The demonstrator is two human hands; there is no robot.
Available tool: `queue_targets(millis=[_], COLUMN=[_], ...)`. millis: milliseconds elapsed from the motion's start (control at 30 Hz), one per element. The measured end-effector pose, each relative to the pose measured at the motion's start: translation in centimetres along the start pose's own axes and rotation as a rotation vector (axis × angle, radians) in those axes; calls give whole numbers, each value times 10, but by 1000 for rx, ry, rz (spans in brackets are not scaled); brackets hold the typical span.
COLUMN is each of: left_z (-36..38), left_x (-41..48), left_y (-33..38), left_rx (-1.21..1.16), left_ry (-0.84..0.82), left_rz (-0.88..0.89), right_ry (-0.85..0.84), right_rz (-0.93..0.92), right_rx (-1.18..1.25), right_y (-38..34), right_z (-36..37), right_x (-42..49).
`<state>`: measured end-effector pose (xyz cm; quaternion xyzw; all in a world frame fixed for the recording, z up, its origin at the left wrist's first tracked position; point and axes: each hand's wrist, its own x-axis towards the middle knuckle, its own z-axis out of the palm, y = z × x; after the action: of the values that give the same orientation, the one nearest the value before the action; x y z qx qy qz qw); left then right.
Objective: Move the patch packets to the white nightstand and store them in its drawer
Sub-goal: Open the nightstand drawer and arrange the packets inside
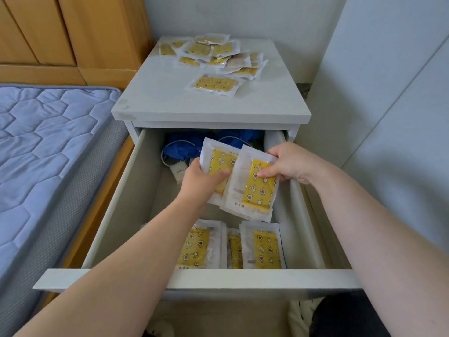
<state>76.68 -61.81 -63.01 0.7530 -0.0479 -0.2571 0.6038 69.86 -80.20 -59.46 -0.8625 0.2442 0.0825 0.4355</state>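
Observation:
The white nightstand (170, 103) stands with its drawer (243, 278) pulled wide. Over the drawer's middle my left hand (199, 183) grips a stack of yellow-and-white patch packets (220, 161). My right hand (289, 164) pinches a second stack of packets (257, 190) that overlaps the first. Several packets (264, 246) stand in a row against the drawer's front wall. A loose pile of packets (213, 54) lies at the back of the nightstand top, with one packet (215, 85) apart from it, nearer the front.
Blue cloth (179, 148) and a white cable with a tag fill the drawer's back. A bed with a blue quilted mattress (43, 137) and a wooden headboard borders the nightstand on the left. White wardrobe panels (388, 105) rise on the right.

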Motion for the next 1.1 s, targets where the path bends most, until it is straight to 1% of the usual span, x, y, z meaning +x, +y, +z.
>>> queue_targets(millis=[67,133,233,333,400,467,533,700,767,833,967,1067,1100], left_z=[-4,-8,-13,-13,-12,-11,-10,-9,-9,-8,-9,-10,-11], left_x=[2,5,9,12,13,13,13,12,12,12,10,9,9], left_y=[-3,-6,-8,-8,-9,-10,-11,-11,-11,-10,-8,-8,-8], left_rx=[-4,-12,-66,-109,-119,-125,-125,-86,-77,-71,-49,-22,-12], left_ry=[66,120,166,169,157,155,151,119,110,107,104,82,69], left_rz=[-17,-52,-117,-172,-181,-176,-171,-167,-168,-172,-171,-172,-167], right_ry=[18,-2,-110,-245,-331,-420,-524,-554,-561,-581,-675,-651,-616], right_rz=[-2,-16,-8,18,81,152,166,184,151,137,129,103,98], right_rx=[-10,-55,-141,-223,-434,-767,-1016,-1220,-1306,-1274,-1200,-1192,-1167], right_y=[0,0,-2,-4,2,8,12,4,6,13,19,17,17], right_z=[0,1,11,31,49,67,80,80,78,81,82,77,74], right_x=[-1,-1,-4,-7,-8,-11,-16,-24,-23,-20,-20,-20,-18])
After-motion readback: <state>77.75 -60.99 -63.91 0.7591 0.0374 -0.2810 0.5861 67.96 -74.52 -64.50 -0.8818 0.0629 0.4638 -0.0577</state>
